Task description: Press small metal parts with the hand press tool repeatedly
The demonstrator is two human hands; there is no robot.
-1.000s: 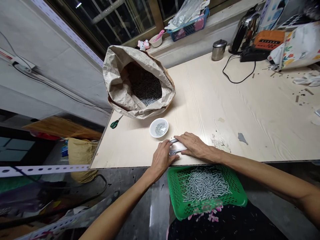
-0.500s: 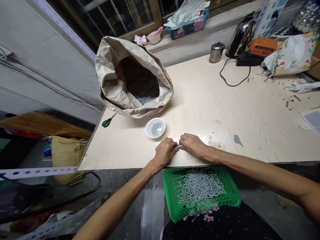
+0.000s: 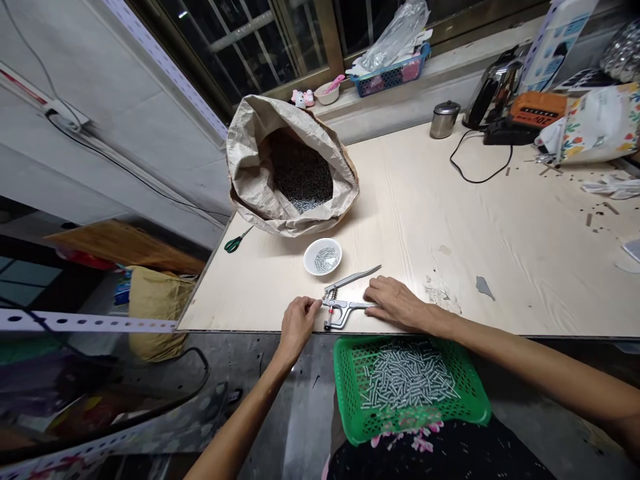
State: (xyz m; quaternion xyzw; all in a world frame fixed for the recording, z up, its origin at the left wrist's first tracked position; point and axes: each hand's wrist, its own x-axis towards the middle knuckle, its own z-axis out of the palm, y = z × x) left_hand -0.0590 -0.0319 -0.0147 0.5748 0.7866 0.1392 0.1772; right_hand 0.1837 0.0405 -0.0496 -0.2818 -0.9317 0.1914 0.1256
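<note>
Silver snap-fastener pliers (image 3: 345,305) lie near the table's front edge, handles spread apart, with a spring and a small red part by the head. My right hand (image 3: 395,301) is closed around the end of the lower handle. At the jaw end, my left hand (image 3: 299,321) has thumb and fingertips pinched together against the tool; whatever is between them is too small or hidden to name. Just behind the pliers stands a white bowl (image 3: 309,259) of small metal pins. A green basket (image 3: 350,419) full of short silver metal pieces sits below the table edge.
A large open sack (image 3: 250,153) of dark and silvery small pieces stands at the back left. Green-handled scissors (image 3: 233,245) lie beside it. A metal canister (image 3: 445,120), kettle (image 3: 493,87), black cord (image 3: 467,179) and orange box (image 3: 539,109) occupy the back right.
The pliers' handles, earlier squeezed together beneath both hands, now stand apart. My left hand has drawn back leftward to the jaw end; my right hand stays at the handle. The view has shifted slightly.
</note>
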